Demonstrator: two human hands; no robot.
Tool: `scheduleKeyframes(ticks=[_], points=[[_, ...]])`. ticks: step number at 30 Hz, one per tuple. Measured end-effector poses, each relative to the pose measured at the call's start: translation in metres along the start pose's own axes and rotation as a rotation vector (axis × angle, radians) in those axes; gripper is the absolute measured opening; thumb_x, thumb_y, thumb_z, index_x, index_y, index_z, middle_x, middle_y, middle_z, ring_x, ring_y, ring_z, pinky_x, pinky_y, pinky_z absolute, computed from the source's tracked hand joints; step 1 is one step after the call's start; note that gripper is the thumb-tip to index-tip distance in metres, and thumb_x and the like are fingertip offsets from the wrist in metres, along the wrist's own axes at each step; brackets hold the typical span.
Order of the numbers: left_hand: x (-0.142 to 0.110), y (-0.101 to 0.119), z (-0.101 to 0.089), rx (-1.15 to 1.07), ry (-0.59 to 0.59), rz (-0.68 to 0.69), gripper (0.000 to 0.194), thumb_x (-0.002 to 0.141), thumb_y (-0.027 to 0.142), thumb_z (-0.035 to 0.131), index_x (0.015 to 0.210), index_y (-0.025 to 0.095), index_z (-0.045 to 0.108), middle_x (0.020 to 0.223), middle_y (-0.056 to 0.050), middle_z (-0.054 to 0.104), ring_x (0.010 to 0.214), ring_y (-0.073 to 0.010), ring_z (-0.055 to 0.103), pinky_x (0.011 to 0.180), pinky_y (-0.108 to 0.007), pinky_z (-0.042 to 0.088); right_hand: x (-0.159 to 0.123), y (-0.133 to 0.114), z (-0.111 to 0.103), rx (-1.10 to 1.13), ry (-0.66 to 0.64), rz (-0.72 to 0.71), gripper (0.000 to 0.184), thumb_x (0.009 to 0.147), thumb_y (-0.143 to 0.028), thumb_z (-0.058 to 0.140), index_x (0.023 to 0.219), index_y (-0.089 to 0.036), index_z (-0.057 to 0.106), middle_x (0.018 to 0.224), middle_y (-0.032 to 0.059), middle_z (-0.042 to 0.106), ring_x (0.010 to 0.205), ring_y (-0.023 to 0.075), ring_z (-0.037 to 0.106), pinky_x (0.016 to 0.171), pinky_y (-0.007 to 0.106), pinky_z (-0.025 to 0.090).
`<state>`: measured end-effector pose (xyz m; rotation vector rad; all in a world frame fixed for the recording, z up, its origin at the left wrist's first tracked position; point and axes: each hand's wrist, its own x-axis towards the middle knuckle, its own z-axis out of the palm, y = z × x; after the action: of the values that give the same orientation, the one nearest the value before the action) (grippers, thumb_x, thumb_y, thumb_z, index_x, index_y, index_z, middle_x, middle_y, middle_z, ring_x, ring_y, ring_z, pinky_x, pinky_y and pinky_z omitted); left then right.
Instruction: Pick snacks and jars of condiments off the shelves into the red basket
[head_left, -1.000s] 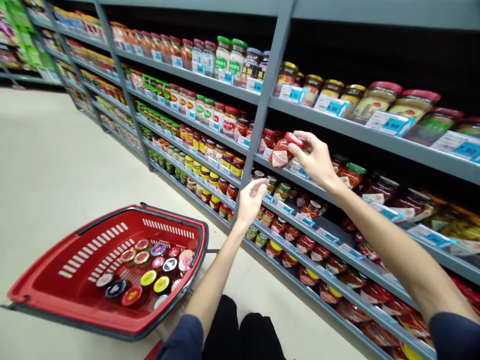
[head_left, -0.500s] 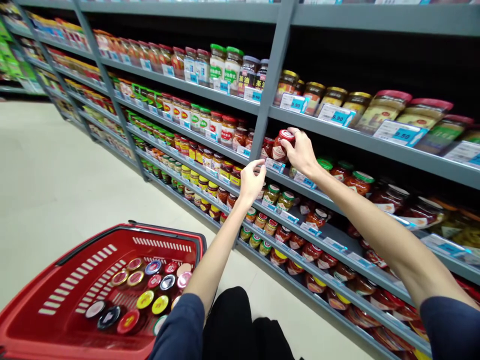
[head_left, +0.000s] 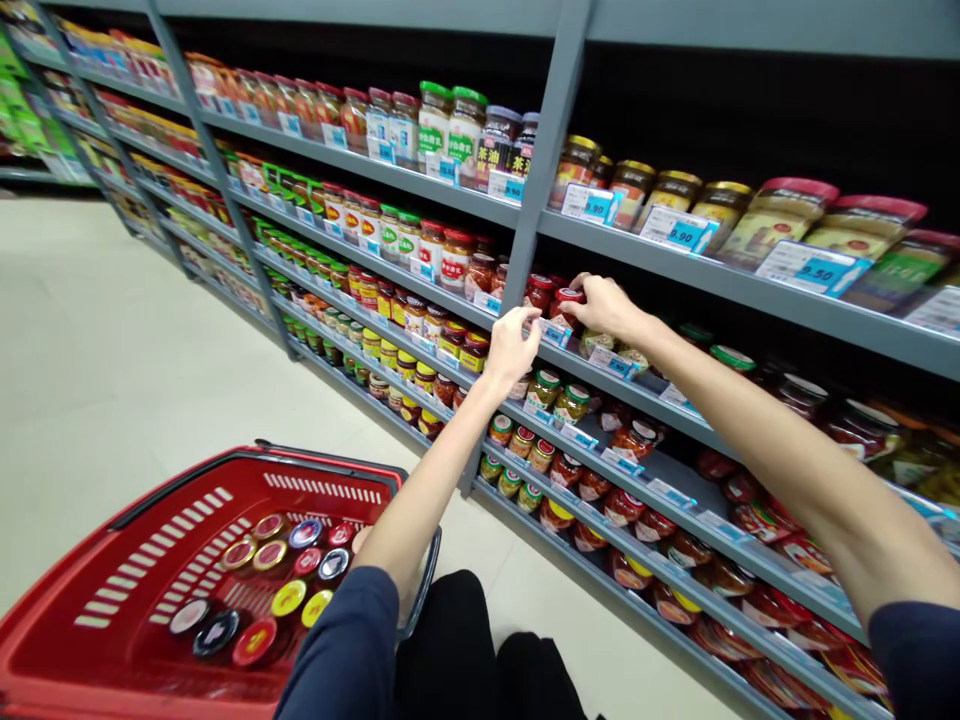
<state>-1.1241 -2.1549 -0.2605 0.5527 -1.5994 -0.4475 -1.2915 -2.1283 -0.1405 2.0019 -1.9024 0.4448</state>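
My right hand [head_left: 609, 306] reaches onto a middle shelf, its fingers closed around the lid area of a small red-lidded jar [head_left: 566, 308]. That jar sits low behind the shelf's front edge, partly covered by my fingers. Just left of it stands another red-lidded jar [head_left: 538, 290]. Beside the grey shelf upright, my left hand [head_left: 512, 348] hovers in front of the shelf edge with loosely curled fingers and nothing visible in them. A price tag [head_left: 555, 333] is fixed to the edge between the two hands.
A red shopping basket [head_left: 169, 570] holding several lidded jars stands on the floor at lower left. Grey shelving [head_left: 555, 120] runs along the aisle, stocked with jars. Pale floor [head_left: 135, 330] stretches to the left.
My right hand has lowered the red-lidded jar from a raised, tilted position to the shelf. My left hand has moved slightly right and up, its fingers curling closer together.
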Motion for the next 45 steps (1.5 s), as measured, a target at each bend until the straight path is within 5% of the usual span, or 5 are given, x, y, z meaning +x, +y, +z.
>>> scheduleKeyframes(ticks=[7,15,23,36,45], points=[[0.036,-0.002,-0.007,0.126,-0.101,0.112,0.027,0.093,0.009,0.053,0.109,0.012,0.074,0.110,-0.014,0.075,0.101,-0.0241,0.070,0.100,-0.036,0.053,0.022,0.026,-0.010,-0.028,-0.101,-0.109,0.043,0.081,-0.045,0.085,0.114,-0.019,0.076,0.108,0.0118,0.080,0.098,0.0305,0.073,0.092,0.044,0.060],[0.013,-0.012,-0.005,0.120,-0.102,0.098,0.024,0.096,0.014,0.052,0.106,0.014,0.074,0.107,-0.012,0.075,0.095,-0.0218,0.070,0.097,-0.035,0.054,0.029,0.023,0.002,0.047,-0.046,-0.090,0.046,0.086,-0.056,0.079,0.112,-0.017,0.077,0.111,0.0156,0.079,0.105,0.0340,0.072,0.098,0.050,0.058],[0.021,-0.025,-0.013,0.168,-0.160,0.066,0.025,0.098,0.020,0.059,0.113,0.017,0.078,0.101,-0.010,0.077,0.092,-0.0240,0.071,0.097,-0.034,0.051,-0.033,-0.011,-0.011,0.116,0.126,-0.119,0.037,0.099,-0.048,0.061,0.117,-0.020,0.077,0.121,0.0189,0.073,0.127,0.0438,0.063,0.113,0.063,0.046],[0.061,-0.018,-0.020,0.316,-0.438,-0.003,0.010,0.090,0.014,0.068,0.085,0.019,0.076,0.061,-0.004,0.068,0.076,-0.0253,0.069,0.093,-0.036,0.051,-0.043,-0.023,0.021,0.151,-0.118,0.026,0.027,0.097,-0.026,0.052,0.091,-0.013,0.075,0.064,0.0112,0.069,0.048,0.0253,0.064,0.065,0.051,0.063],[0.058,-0.017,-0.018,0.384,-0.467,0.005,0.016,0.096,0.014,0.059,0.094,0.018,0.074,0.074,-0.009,0.072,0.087,-0.0292,0.071,0.090,-0.038,0.051,-0.055,-0.030,0.024,0.060,-0.059,-0.019,0.033,0.102,-0.024,0.042,0.097,-0.012,0.073,0.087,0.0195,0.075,0.080,0.0322,0.072,0.084,0.051,0.060]])
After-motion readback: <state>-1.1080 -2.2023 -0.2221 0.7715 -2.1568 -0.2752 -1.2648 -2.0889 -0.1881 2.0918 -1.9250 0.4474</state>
